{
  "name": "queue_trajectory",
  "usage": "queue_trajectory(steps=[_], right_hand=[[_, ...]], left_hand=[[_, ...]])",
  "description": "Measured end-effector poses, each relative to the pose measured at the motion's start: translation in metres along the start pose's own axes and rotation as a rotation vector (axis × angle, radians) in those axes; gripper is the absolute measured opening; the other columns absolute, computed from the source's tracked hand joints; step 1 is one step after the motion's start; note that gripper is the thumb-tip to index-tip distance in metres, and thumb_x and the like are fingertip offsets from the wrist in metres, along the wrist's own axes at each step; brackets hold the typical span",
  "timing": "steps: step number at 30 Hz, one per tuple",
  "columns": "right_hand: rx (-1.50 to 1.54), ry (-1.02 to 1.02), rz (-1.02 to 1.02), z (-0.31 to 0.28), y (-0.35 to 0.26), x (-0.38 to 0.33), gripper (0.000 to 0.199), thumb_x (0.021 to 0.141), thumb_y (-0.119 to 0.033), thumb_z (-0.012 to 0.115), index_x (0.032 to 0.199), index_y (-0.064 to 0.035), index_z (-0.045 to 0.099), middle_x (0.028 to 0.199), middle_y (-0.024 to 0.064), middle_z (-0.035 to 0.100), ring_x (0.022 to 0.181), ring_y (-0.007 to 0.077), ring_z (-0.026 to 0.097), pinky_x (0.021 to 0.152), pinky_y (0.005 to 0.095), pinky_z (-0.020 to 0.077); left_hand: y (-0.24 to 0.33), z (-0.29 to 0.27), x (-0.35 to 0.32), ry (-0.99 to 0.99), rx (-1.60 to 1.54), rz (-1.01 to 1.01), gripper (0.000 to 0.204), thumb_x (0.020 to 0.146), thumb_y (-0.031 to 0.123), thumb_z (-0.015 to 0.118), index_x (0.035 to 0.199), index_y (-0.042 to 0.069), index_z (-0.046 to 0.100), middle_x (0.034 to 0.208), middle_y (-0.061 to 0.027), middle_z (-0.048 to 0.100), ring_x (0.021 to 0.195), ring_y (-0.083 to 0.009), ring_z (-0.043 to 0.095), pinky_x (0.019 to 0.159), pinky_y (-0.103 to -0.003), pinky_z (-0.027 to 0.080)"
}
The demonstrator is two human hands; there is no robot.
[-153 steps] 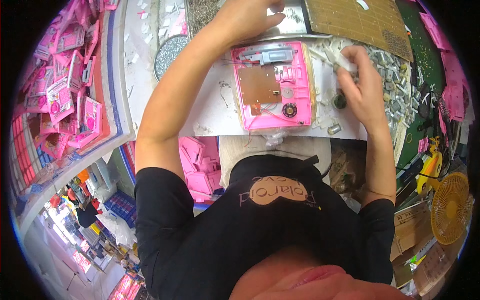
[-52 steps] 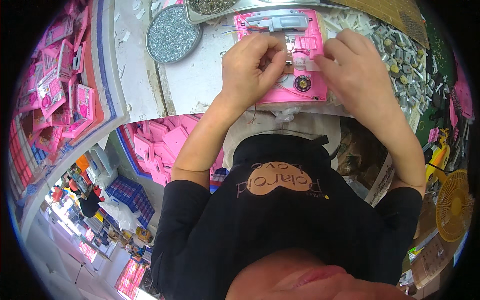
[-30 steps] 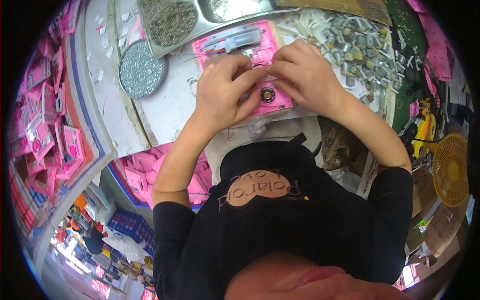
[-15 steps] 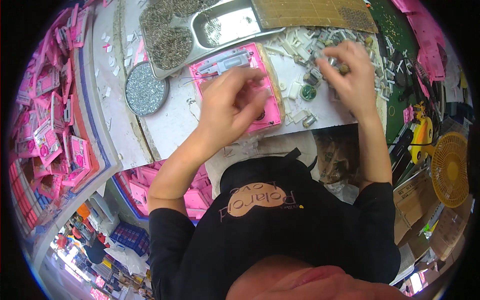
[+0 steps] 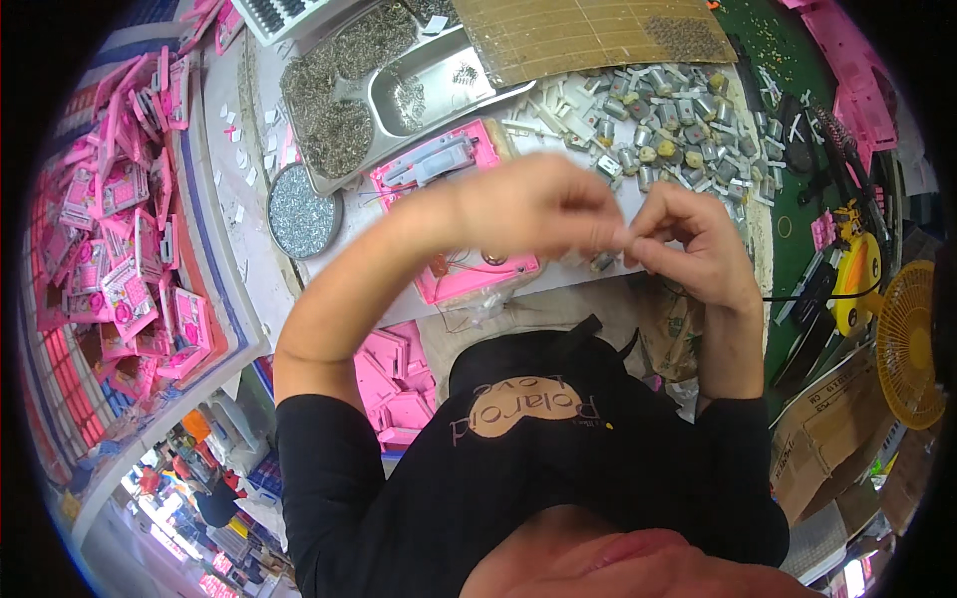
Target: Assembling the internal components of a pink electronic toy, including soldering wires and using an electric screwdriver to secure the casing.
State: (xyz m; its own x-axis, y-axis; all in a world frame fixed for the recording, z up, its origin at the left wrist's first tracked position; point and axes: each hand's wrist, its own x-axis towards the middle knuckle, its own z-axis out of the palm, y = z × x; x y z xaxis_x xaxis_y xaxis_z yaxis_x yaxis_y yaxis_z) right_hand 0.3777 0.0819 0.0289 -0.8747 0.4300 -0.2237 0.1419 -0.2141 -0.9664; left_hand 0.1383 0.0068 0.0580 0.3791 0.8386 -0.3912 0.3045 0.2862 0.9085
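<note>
My left hand (image 5: 533,207) reaches across the bench to the right, its fingers pinched and smeared by motion. My right hand (image 5: 703,244) has thumb and forefinger pressed together, and the fingertips of both hands meet. Whatever they hold between them is too small to make out. Under my left forearm lies a pink plastic housing (image 5: 444,286), partly covered, with a grey plastic part (image 5: 429,162) and thin wires in it. Beyond my hands is a heap of small metal motors (image 5: 688,125) with white plastic fittings (image 5: 563,112) beside them.
A steel tray (image 5: 439,92) of small metal parts stands behind the housing, near a round dish (image 5: 336,214) of tiny silvery pieces. Brown board (image 5: 578,40) lies at the back. Pink plastic parts (image 5: 130,289) pile up at left; a yellow fan (image 5: 909,344) stands right.
My left hand has moved right from over the pink housing to meet my right hand. My right hand has come down and nearer from the motor heap, its fingers now pinched.
</note>
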Motion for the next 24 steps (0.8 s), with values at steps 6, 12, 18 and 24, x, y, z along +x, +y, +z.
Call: queue_trajectory(steps=[6,12,18,24], right_hand=[[0.338,0.177,-0.135,0.001,0.030,-0.016,0.013,0.085,0.001,0.069,0.087,-0.0027,0.057,0.080,0.0024,0.059,0.075,0.0080,0.057,0.069,0.0219,0.0443],[0.354,0.343,-0.140,-0.010,0.054,-0.039,0.031,0.085,0.000,0.064,0.115,-0.0005,0.056,0.076,-0.0032,0.051,0.071,0.0063,0.050,0.066,0.0200,0.0391],[0.180,0.312,-0.051,-0.014,0.052,-0.033,0.058,0.086,0.004,0.057,0.144,0.0018,0.051,0.072,-0.0060,0.047,0.065,0.0038,0.045,0.060,0.0189,0.0353],[-0.252,0.360,-0.047,0.006,0.058,-0.016,0.035,0.090,-0.001,0.064,0.125,-0.0051,0.065,0.070,-0.0044,0.053,0.062,0.0048,0.048,0.058,0.0216,0.0378]], left_hand=[[-0.024,-0.050,0.108,0.762,0.947,0.359,0.018,0.087,0.018,0.067,0.090,0.001,0.071,0.087,-0.0214,0.068,0.080,-0.0354,0.070,0.070,-0.046,0.056],[-0.031,-0.035,0.127,0.669,1.285,0.147,0.015,0.084,0.008,0.061,0.083,-0.002,0.073,0.092,-0.0223,0.069,0.084,-0.0395,0.071,0.075,-0.045,0.059],[-0.025,-0.036,0.127,0.724,1.251,0.115,0.016,0.085,0.008,0.060,0.082,-0.001,0.072,0.087,-0.0230,0.071,0.079,-0.0383,0.072,0.073,-0.045,0.059],[-0.001,-0.030,0.062,0.871,0.331,0.401,0.012,0.083,0.011,0.071,0.084,-0.001,0.070,0.080,-0.0175,0.069,0.072,-0.0353,0.067,0.069,-0.042,0.054]])
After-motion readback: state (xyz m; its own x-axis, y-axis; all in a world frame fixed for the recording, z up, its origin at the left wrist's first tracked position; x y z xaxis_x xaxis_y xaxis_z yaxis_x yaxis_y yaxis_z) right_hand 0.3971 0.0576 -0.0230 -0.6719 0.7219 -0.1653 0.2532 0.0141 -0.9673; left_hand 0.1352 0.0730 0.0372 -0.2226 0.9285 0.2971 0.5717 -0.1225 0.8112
